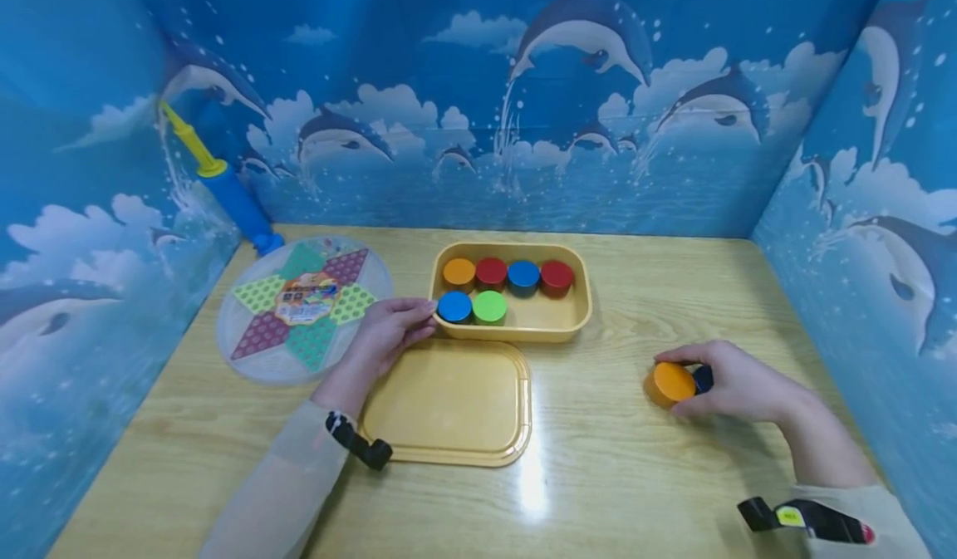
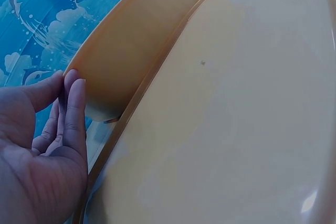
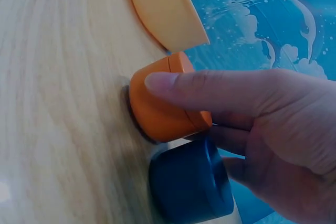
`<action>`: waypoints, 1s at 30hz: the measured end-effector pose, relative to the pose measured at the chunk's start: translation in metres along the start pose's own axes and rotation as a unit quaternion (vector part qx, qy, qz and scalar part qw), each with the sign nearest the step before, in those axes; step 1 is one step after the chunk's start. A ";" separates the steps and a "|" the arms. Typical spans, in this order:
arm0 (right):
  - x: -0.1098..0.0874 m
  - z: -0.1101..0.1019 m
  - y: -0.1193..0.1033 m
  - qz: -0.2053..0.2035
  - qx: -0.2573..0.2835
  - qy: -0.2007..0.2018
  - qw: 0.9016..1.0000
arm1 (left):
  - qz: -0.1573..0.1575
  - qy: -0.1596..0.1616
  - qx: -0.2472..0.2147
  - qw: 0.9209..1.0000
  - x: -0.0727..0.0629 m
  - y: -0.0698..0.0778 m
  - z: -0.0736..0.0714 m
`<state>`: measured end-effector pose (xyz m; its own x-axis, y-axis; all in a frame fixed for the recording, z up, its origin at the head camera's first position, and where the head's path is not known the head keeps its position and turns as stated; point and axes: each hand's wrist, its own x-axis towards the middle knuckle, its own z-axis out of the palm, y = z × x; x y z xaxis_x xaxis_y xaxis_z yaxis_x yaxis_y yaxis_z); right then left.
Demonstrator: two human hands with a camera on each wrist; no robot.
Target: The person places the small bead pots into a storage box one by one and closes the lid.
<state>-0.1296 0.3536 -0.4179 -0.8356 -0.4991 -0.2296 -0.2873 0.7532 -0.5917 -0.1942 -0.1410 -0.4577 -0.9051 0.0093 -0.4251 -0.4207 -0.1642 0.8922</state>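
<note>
In the head view my left hand (image 1: 395, 326) pinches the rim at the left end of a yellow plastic box (image 1: 549, 318). Inside stand small round pots: orange (image 1: 459, 273), two red ones (image 1: 491, 273), two blue ones (image 1: 454, 306) and one green (image 1: 489, 307). Off to the right, my right hand (image 1: 740, 380) grips another orange pot (image 1: 670, 384) between thumb and fingers, close over the table. A dark blue pot (image 3: 186, 184) stands right beside it, under the hand; in the head view the hand mostly hides it.
A yellow lid (image 1: 449, 401) lies flat in front of the box, its back edge near the box wall. Left of these rests a round board (image 1: 254, 293) with a coloured star. Behind it a blue and yellow pump (image 1: 232, 198) leans on the dolphin-print backdrop (image 1: 478, 169).
</note>
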 end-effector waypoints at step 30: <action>0.053 -0.034 -0.062 -0.073 0.034 0.054 0.995 | 0.008 -0.003 -0.009 1.000 0.002 -0.003 -0.001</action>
<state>-0.1720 0.2954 -0.3675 -0.8337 -0.5494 -0.0560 -0.3793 0.6434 -0.6650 -0.1942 -0.1418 -0.4613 -0.9120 0.0126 -0.4100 -0.4053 -0.1815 0.8960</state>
